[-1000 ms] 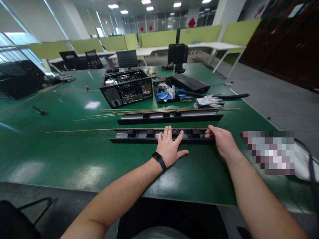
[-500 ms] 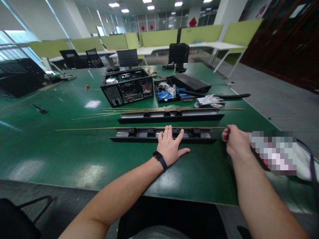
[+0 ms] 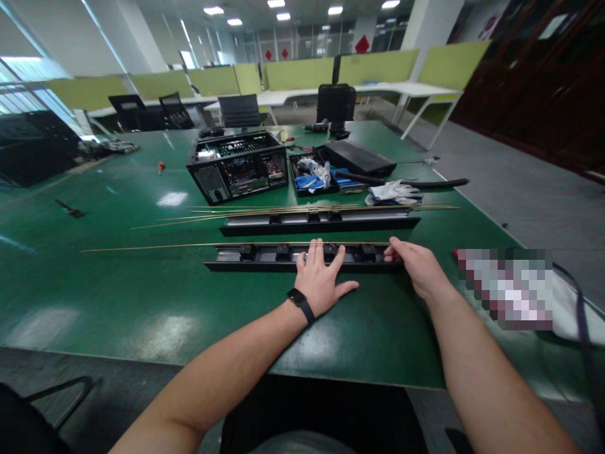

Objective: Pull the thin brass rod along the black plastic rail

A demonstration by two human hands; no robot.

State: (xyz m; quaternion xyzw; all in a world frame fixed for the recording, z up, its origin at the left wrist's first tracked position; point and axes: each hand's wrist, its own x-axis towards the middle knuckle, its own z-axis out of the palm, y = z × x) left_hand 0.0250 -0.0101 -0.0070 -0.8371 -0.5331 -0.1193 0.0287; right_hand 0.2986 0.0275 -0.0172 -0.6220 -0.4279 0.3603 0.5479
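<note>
A long black rail (image 3: 255,267) with a grey channel and several black blocks lies crosswise in front of me. My left hand (image 3: 321,277), with a dark watch at the wrist, rests over its middle, fingers spread. Along the rail's far edge runs a thin golden rod (image 3: 142,247), sticking out well past the left end. The fingers of my right hand (image 3: 418,265) pinch this rod near the rail's right end. Behind lies a second black rail (image 3: 283,231), with a bundle of similar golden rods (image 3: 208,214) across its back.
Farther back on the green table (image 3: 118,296) stand an open computer case (image 3: 212,183), a tray of gloves (image 3: 312,180) and a flat black box (image 3: 362,157). White gloves (image 3: 394,192) and a black tube (image 3: 442,183) lie right. A partly blurred-out bag (image 3: 570,309) is beside my right arm.
My right hand has moved left, from beyond the rail's right end to over it. The rod has slid left with it and sticks out farther. My left hand stays on the rail.
</note>
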